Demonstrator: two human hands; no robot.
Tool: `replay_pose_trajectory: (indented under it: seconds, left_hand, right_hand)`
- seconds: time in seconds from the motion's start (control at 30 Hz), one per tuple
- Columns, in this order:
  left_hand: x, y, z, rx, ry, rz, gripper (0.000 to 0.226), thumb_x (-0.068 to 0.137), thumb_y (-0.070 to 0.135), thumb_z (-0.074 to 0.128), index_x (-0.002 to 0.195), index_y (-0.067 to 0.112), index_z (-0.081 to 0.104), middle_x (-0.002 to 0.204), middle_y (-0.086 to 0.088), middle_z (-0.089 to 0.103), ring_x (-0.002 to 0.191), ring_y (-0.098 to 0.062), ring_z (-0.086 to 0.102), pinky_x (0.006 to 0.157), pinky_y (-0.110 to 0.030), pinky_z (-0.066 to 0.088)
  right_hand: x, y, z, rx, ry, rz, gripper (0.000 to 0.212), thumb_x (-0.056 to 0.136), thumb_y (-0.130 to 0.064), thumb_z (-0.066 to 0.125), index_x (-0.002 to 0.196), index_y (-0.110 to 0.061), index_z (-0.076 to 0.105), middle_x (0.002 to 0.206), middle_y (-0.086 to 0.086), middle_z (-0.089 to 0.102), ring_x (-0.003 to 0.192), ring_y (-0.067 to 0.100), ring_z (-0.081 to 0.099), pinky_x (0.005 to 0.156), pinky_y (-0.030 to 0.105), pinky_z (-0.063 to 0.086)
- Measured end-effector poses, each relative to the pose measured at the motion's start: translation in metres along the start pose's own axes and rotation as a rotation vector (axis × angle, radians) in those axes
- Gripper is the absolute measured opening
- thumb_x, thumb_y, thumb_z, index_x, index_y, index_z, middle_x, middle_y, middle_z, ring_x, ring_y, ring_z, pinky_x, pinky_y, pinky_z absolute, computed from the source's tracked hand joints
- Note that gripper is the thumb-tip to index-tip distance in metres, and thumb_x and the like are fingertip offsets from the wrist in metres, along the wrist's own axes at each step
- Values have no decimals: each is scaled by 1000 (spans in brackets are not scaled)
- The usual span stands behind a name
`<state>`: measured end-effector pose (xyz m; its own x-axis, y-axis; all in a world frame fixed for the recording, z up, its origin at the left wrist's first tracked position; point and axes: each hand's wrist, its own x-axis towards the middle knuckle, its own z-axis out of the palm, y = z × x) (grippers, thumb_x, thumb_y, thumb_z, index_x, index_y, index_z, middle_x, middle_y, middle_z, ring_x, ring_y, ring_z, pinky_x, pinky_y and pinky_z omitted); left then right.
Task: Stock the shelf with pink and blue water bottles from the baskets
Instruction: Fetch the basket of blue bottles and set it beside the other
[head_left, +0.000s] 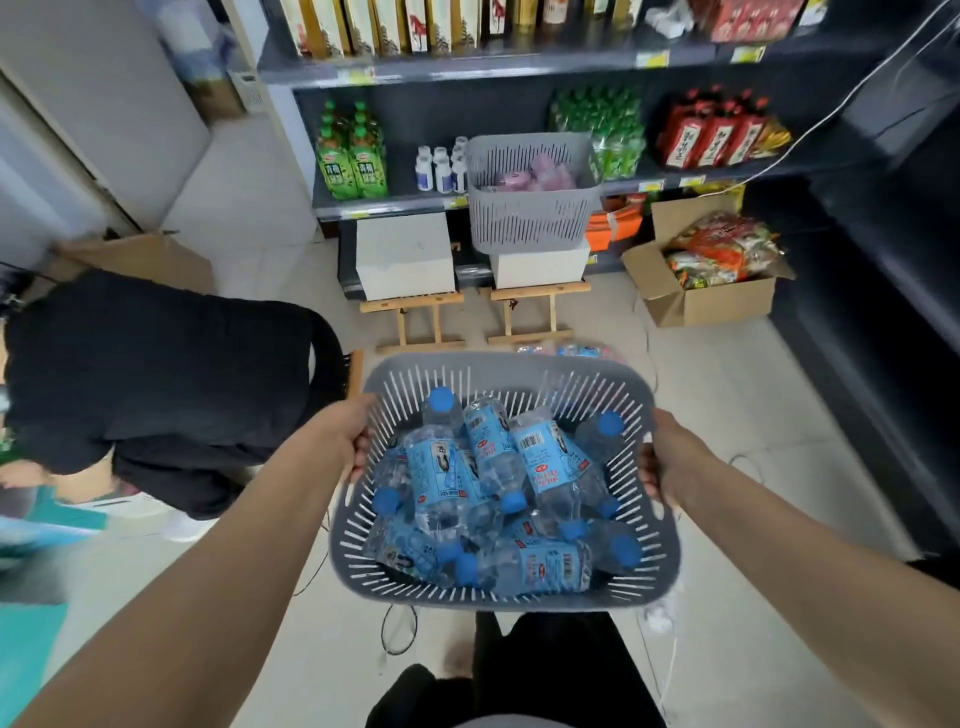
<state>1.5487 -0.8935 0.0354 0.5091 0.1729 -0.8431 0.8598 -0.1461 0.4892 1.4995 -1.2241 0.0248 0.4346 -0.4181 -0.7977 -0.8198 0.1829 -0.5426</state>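
- Setting: a shop aisle with a pale tiled floor. A dark shelf (483, 111) carries green tea bottles (353, 161), small white bottles (441, 169) and red packs (711, 135).
- Hard to make out: a second grey basket (524, 223) stands on a white box (540, 267) against the shelf. The pink bottles (535, 174) inside it are blurred and partly screened by its slotted wall, so the count cannot be told.
- Hard to make out: blurred pink and blue shapes on the floor are cut off by the far rim of the near basket.
- Cut off: a person in black (156, 384) at the left is blurred and clipped by the frame edge.
- Task item: the grey slotted basket (498, 590) is held off the floor in front of the shelf, between the two hands. The blue bottles (447, 478) lie jumbled on their sides inside it.
- Left hand (353, 436): grips the basket's left rim, fingers curled over the edge into the basket.
- Right hand (660, 457): grips the right rim in the same manner, fingers wrapped over the edge.
- Also present: a second white box (405, 254), wooden stools (415, 317) and an open cardboard box (696, 296) of snack packets.
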Motion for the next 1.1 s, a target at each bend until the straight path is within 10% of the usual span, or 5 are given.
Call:
replay_pose_trajectory:
  seconds: [1.1]
  left_hand:
    - [223,375,-93,-304,245,-132,53,94,50,36,52,18,30,28,5,26,34,-12,20,50,-22,18]
  right_hand:
    - [205,-424,276,-157,-169,-71,44,95,-46,39,60,-18,36,54,1,32,45,15,24,47,23,18]
